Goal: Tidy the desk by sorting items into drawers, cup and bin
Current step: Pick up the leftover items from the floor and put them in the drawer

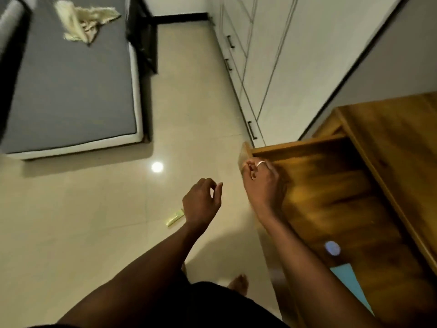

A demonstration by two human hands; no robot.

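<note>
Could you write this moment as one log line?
right hand: on open wooden drawer front edge | left hand: empty, over floor | yellow item: on floor

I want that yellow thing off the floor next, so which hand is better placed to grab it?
Probably left. The left hand hangs free, loosely curled, almost directly above the yellow item on the floor. The right hand is at the open wooden drawer, farther away.

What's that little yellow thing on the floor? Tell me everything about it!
The little yellow thing is pale yellow-green, flat and long, maybe a packet or folded paper; it is too blurry to be sure. It lies slanted on the shiny cream floor tiles. In the picture its upper end disappears behind the left hand. No other object is seen touching it.
</note>
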